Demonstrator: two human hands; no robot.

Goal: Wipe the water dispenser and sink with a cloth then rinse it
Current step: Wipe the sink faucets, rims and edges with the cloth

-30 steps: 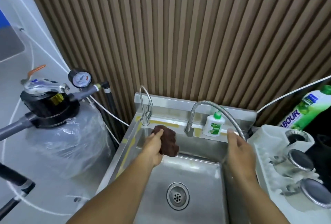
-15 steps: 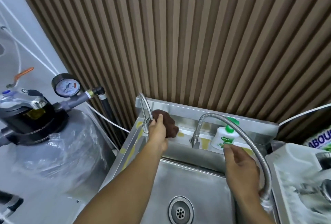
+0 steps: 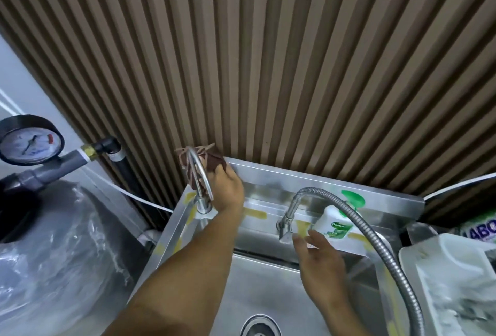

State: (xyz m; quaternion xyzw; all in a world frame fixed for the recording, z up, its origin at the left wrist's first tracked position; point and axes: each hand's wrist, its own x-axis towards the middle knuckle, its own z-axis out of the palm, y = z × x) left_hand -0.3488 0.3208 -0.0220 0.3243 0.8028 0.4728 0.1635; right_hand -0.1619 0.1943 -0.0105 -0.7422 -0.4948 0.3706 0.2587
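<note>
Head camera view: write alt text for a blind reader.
A person's left hand holds a brown cloth against the curved tap at the back left of the sink. The open right hand hovers near the hose tap and a soap bottle.

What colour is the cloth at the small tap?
Dark brown cloth, best seen in the head view.

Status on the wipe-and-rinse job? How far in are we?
Nothing reads as finished yet. In hand: the left hand holds the brown cloth against the gooseneck tap. The right hand is open, hovering by the hose faucet and holding nothing. Left: wiping the sink basin, then rinsing; no water is visibly running.
</note>
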